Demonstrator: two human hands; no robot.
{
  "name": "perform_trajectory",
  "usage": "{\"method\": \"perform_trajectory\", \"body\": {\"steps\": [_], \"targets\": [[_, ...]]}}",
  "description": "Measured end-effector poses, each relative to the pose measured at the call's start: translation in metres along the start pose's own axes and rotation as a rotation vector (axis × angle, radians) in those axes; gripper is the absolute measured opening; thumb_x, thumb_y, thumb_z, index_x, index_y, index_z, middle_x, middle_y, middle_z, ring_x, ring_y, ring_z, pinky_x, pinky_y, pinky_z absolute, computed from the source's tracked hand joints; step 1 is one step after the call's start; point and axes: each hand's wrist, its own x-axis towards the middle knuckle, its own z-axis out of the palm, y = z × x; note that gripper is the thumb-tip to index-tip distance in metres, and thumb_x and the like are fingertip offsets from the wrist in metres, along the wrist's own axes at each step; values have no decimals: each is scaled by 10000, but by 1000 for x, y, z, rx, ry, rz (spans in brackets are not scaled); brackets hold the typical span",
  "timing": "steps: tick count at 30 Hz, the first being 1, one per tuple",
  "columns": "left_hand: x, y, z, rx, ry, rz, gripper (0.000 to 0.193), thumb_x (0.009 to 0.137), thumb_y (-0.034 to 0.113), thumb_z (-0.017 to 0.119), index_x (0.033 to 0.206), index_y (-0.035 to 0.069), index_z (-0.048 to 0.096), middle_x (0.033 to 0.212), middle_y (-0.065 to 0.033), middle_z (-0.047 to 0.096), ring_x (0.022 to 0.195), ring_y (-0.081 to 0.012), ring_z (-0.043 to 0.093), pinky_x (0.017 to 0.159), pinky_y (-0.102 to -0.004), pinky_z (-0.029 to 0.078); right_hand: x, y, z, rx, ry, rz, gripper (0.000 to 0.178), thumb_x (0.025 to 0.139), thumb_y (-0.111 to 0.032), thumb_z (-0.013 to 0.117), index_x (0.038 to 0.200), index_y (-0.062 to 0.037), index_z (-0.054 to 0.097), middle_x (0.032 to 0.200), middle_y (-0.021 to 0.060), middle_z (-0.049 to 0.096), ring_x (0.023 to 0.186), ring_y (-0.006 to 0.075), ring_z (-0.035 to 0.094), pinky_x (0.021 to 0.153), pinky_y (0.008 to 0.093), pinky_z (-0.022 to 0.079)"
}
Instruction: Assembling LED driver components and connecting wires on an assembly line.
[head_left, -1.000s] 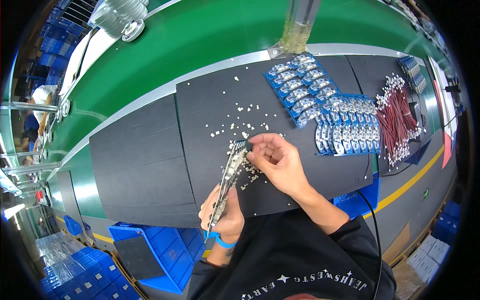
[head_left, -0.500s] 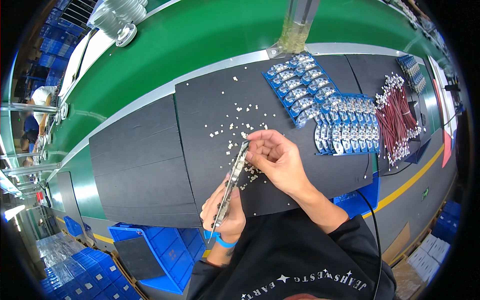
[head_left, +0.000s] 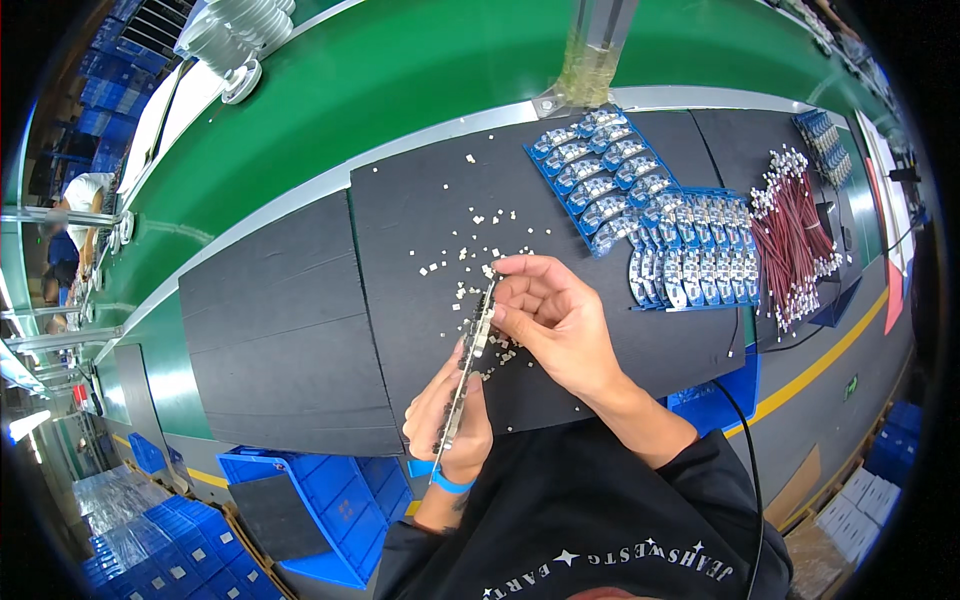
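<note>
A circuit board panel (head_left: 462, 390) is held up almost edge-on over the black mat, its lower end toward me. My left hand (head_left: 447, 425), with a blue band at the wrist, is closed around its lower part. At the far end, my right hand (head_left: 550, 320) has its thumb and index finger closed on the panel's edge, the other fingers curled. Whether a small part sits between those fingertips is hidden. Small white connectors (head_left: 478, 218) lie scattered on the mat beyond and beneath my hands.
Blue board panels (head_left: 600, 175) lie at the right, with more panels (head_left: 700, 250) stacked beside them. Past these is a bundle of dark red cables (head_left: 795, 235) with white plugs. A metal post (head_left: 600, 45) rises behind. Blue crates (head_left: 320, 505) stand below the table; another person (head_left: 85, 205) is far left.
The panel has tilted a little, showing more nearly edge-on, and its lower end has shifted slightly right. Both hands keep their hold and have barely moved.
</note>
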Motion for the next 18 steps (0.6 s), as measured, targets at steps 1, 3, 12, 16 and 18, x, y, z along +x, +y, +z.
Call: {"method": "perform_trajectory", "body": {"steps": [1, 3, 12, 16, 18], "targets": [[-1, -1, 1, -18, 31, -9, 194, 781, 17, 729, 892, -66, 593, 849, -156, 670, 730, -183, 649, 672, -286, 504, 1, 0, 1, 4, 7, 3, 373, 830, 63, 642, 1172, 21, 500, 885, 40, 602, 829, 77, 596, 719, 198, 486], [-3, -2, 4, -40, 85, -25, 183, 784, 17, 724, 889, -70, 604, 838, -150, 673, 718, -181, 649, 669, -284, 503, 2, -1, -2, -44, -25, 0, 378, 830, 64, 641, 1178, 18, 499, 888, 41, 603, 827, 78, 595, 723, 197, 485], [6, 2, 6, -27, 58, 39, 130, 783, -7, 688, 881, -89, 660, 786, -173, 691, 635, -216, 666, 606, -297, 507, -5, -14, 5, 52, -65, -5, 355, 851, 63, 617, 1184, 24, 498, 887, 46, 601, 806, 83, 595, 691, 205, 485], [8, 2, 6, -27, 73, 64, 137, 784, -8, 686, 889, -91, 658, 807, -176, 694, 655, -222, 673, 623, -297, 510, -3, -8, 2, 53, -49, -84, 354, 856, 63, 611, 1189, 28, 496, 885, 47, 599, 800, 87, 598, 685, 204, 484], [9, 2, 6, -39, 70, 68, 136, 786, -8, 685, 889, -91, 658, 811, -175, 695, 659, -223, 674, 627, -298, 511, -2, -12, 5, 62, -36, -49, 354, 855, 65, 610, 1188, 31, 495, 889, 45, 597, 804, 86, 597, 689, 203, 484]]}}
